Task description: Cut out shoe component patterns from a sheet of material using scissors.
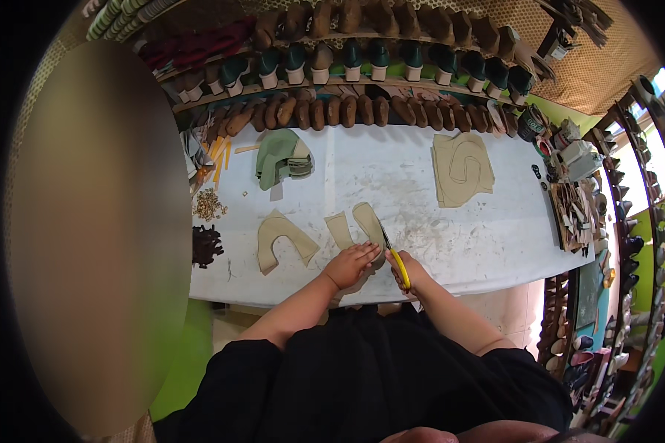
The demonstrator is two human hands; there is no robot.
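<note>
A beige, curved piece of sheet material [365,214] lies at the table's near edge, in front of my body. My left hand [353,264] rests on its lower part with the fingers stretched out flat. Yellow-handled scissors [401,270] are in my right hand [415,273], whose fingers wrap round the handles. Their dark blades point away from me along the right edge of the piece. Whether the blades are apart is too small to tell. Left of my hands lies a separate beige horseshoe-shaped piece [267,247].
Stacked beige sheets [442,173] lie at the far right of the white table [377,159]. Green cut pieces [273,155] are at the far left, above small gold-coloured parts [209,205] and a dark pile [206,246]. Shoe lasts [347,111] line the back.
</note>
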